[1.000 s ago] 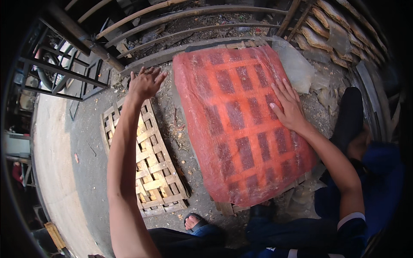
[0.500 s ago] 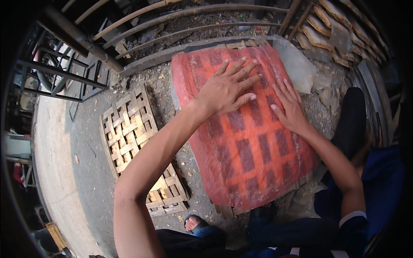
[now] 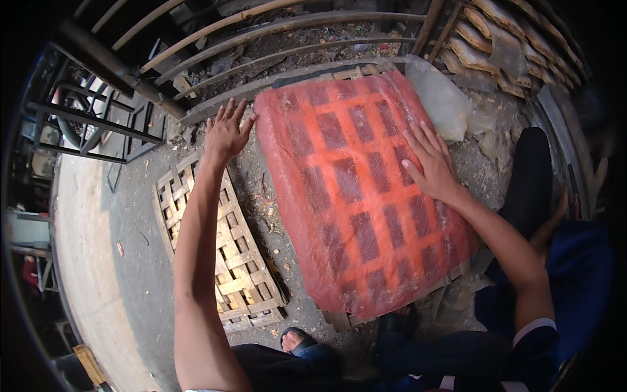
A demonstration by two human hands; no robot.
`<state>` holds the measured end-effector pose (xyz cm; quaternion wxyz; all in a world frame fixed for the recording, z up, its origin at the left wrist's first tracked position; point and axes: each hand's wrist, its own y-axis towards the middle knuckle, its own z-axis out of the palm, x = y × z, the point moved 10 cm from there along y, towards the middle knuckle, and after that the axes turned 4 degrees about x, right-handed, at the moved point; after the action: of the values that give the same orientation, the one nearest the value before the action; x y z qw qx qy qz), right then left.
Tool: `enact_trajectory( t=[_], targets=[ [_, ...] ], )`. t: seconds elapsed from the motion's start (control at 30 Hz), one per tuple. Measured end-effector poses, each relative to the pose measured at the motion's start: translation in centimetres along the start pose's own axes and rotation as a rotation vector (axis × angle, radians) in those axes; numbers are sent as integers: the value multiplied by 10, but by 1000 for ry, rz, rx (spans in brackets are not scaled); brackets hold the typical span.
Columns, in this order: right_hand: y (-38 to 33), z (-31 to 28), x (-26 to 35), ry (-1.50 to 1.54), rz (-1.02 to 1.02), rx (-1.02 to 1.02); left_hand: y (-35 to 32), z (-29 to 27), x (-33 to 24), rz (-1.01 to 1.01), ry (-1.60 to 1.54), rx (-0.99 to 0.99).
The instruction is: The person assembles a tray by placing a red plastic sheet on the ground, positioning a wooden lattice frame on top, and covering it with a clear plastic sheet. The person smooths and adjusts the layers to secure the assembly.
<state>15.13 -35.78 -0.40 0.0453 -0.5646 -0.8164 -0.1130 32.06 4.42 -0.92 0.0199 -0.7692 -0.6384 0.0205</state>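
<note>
The dusty grey ground (image 3: 130, 215) fills the left and centre of the frame, with rusty metal railings (image 3: 261, 39) curving across the top. A large red sheet (image 3: 359, 189) with a darker grid showing through runs from the upper centre down to the lower right, draped over a wooden slatted frame (image 3: 339, 320) whose ends poke out at the sheet's lower edge. A second, bare wooden lattice (image 3: 222, 255) lies flat on the ground to the left of the sheet, well apart from it. Crumpled clear plastic (image 3: 450, 98) sits at the upper right, just beside the sheet's top corner. The right hand (image 3: 431, 163) rests palm down on the sheet's right side, fingers spread flat and gripping nothing. The left hand (image 3: 225, 130), in the upper centre-left, is open with fingers splayed, holding nothing, just beside the sheet's upper left edge and above the lattice's top end. A sandalled foot (image 3: 294, 340) shows at the bottom centre.
</note>
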Motion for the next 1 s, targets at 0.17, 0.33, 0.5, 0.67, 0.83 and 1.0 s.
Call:
enact_trajectory(
  t=[0.17,0.33,0.5,0.67,0.83,1.0],
  targets=[
    [0,2,-1,10,-13,-19,-36,-17,-12,184,-133,-105],
    [1,2,-3,-43,-33,-7,-95,-57,-83,451,-85,-202],
    [2,-17,38,-97,-57,9,-180,-49,-154,697,26,-87],
    [-21,-1,180,62,-417,140,-254,-15,-161,766,75,102],
    [-67,37,216,79,-598,314,-265,3,-155,719,78,168],
    [-25,16,44,-182,-116,278,-265,4,-154,690,115,192]
  ],
)
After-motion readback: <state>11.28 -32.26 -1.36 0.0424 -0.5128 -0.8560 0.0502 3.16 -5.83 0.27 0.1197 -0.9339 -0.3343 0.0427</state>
